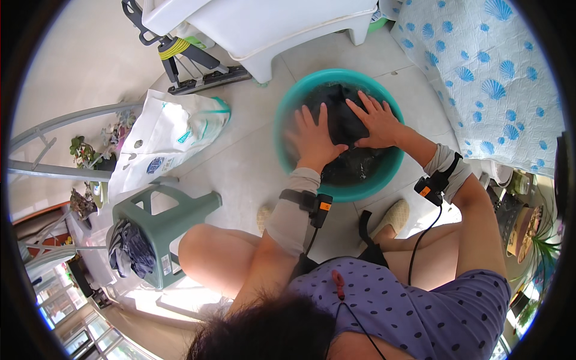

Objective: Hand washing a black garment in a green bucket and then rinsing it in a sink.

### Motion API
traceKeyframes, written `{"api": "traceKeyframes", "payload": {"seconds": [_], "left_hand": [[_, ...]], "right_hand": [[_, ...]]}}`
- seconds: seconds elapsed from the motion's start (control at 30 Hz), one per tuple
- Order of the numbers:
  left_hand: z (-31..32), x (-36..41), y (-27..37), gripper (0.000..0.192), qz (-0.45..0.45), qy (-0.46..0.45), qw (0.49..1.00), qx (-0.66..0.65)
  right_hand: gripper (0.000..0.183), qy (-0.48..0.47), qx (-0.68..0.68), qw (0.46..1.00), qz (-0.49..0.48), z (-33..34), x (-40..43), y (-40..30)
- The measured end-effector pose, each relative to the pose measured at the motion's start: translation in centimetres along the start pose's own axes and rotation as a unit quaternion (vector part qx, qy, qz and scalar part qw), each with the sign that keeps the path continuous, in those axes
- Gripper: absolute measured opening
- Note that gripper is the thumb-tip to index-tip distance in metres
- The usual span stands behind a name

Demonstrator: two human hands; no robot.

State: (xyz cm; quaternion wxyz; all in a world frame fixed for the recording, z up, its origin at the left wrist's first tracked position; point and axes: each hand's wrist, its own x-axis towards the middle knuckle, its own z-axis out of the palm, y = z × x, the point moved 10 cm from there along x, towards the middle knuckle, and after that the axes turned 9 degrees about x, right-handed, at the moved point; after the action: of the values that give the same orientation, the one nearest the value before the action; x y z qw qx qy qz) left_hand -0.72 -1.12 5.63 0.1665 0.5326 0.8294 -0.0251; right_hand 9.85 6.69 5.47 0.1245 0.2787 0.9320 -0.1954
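A round teal plastic basin (392, 173) stands on the tiled floor in front of me, with murky dark water (360, 168) in it. Black cloth (339, 105) lies in the water and bulges above it in the middle. My left hand (315, 137) rests on the left part of the cloth, palm down, fingers spread. On the right side my right hand (375, 121) presses flat in the same way, its thumb near the left thumb. Neither hand's fingers are closed around the cloth. How the cloth lies under the water is hidden.
Left of the basin stand a green plastic stool (171, 211) with dark crumpled cloth (130, 249) on it, and a white bag (162, 139). A folded mop (193, 63) leans behind. A white tub on legs (288, 27) borders the back, a shell-patterned cover (486, 81) the right.
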Motion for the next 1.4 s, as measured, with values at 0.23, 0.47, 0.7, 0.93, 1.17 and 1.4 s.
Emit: {"api": "traceKeyframes", "payload": {"seconds": [0.23,0.47,0.7,0.93,1.17,1.4], "left_hand": [[5.1,1.9,0.4,0.113,0.022,-0.095,0.995,0.035],[7.9,4.2,1.2,0.077,0.073,-0.063,0.993,0.067],[5.4,5.8,-0.2,0.037,0.038,-0.101,0.994,0.020],[-1.9,3.3,-4.8,0.033,0.049,0.066,0.976,-0.201],[-12.5,0.4,-4.4,0.027,0.141,0.081,0.875,-0.455],[-20.0,-3.3,-1.3,0.024,0.257,0.123,0.783,-0.553]], "right_hand": [[0.085,0.009,0.019,1.000,0.022,4.8,2.1,-0.4],[0.077,-0.005,-0.002,1.000,0.030,6.5,4.0,0.6],[0.055,0.005,0.252,0.968,-0.013,4.9,5.8,3.4],[0.040,-0.127,0.524,0.842,0.026,0.8,1.0,8.2],[0.074,-0.154,0.250,0.955,0.042,-5.9,-1.6,3.4],[0.066,0.043,0.407,0.865,-0.291,-9.5,-0.8,-4.5]]}}
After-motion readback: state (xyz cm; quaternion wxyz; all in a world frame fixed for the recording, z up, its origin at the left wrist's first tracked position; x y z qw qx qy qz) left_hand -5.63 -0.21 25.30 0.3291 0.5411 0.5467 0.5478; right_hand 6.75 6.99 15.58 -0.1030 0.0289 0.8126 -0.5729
